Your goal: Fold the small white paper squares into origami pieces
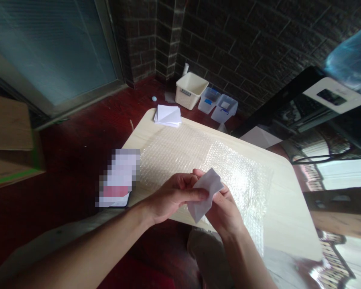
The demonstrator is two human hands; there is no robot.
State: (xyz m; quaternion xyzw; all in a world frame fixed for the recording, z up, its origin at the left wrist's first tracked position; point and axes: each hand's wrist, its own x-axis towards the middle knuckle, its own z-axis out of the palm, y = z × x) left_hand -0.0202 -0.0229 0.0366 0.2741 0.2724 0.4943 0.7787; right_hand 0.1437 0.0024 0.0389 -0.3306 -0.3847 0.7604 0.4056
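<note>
A small folded piece of white paper [202,202] is held between both hands above the near edge of the table. My left hand [177,194] pinches it from the left, the thumb lying flat across its face and the fingers behind. On the other side my right hand [225,208] grips the paper's right edge, its fingers partly hidden behind the sheet. Beneath the hands a sheet of bubble wrap [180,148] covers much of the table. At the table's far left corner lies a stack of white paper sheets [167,115].
The light wooden table [284,176] has rounded corners. A pixelated device [120,176] sits at its left edge. Beyond it, a cream basket [191,90] and two clear plastic bins [224,109] stand on the floor. A cardboard box [9,136] is far left; a black appliance [270,104] stands right.
</note>
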